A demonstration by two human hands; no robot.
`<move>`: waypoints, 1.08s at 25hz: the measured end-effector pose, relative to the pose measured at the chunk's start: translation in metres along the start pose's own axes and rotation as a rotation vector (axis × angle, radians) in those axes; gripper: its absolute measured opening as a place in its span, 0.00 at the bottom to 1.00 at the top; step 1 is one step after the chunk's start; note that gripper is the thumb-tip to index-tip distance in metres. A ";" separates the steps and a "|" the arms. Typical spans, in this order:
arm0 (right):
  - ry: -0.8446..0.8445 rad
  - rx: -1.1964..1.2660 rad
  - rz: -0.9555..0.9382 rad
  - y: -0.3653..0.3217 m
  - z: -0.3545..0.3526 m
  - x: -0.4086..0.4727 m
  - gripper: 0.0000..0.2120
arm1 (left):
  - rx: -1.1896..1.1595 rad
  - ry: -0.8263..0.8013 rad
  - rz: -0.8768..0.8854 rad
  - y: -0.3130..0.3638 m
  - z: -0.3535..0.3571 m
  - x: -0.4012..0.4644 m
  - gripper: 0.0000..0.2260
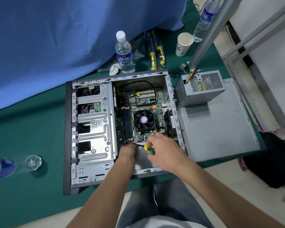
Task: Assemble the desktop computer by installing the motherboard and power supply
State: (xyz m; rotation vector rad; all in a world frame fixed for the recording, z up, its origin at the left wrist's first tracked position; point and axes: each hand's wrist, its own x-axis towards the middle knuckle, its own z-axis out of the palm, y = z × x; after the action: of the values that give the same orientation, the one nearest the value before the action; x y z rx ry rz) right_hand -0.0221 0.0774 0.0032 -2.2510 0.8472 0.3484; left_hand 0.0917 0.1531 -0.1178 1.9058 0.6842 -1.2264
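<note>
The computer case [92, 129] lies on its side, open side up, near the middle of the green-covered bench [31, 129], its near end reaching the bench's near edge. The motherboard [141, 102] sits inside the case's right half, its round cooler fan [144, 120] showing. The power supply [201, 87] is outside the case, standing on the grey side panel [220, 129] just beside the case's right wall, toward the bench's right edge.

The right hand [163, 150] grips the yellow-and-green handle of a screwdriver [149, 148], fingers curled round it, with the dark shaft pointing left toward the motherboard's near edge. The left hand [127, 152] is at the shaft's tip, its fingers bunched down there; whether they pinch a screw or the shaft cannot be told.

At the bench's far edge stand a water bottle [124, 53], a paper cup [183, 44] and two more yellow-handled screwdrivers [156, 53]. Another bottle [13, 166] lies on its side near the left edge.
</note>
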 end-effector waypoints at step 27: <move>0.044 -0.001 -0.051 -0.022 -0.003 0.025 0.08 | -0.244 -0.204 -0.099 -0.003 0.002 -0.004 0.13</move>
State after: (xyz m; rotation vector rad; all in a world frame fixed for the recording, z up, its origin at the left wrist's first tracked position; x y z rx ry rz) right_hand 0.0112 0.0757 0.0052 -2.2840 0.8110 0.2769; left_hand 0.0871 0.1528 -0.1157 1.5403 0.7868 -1.3130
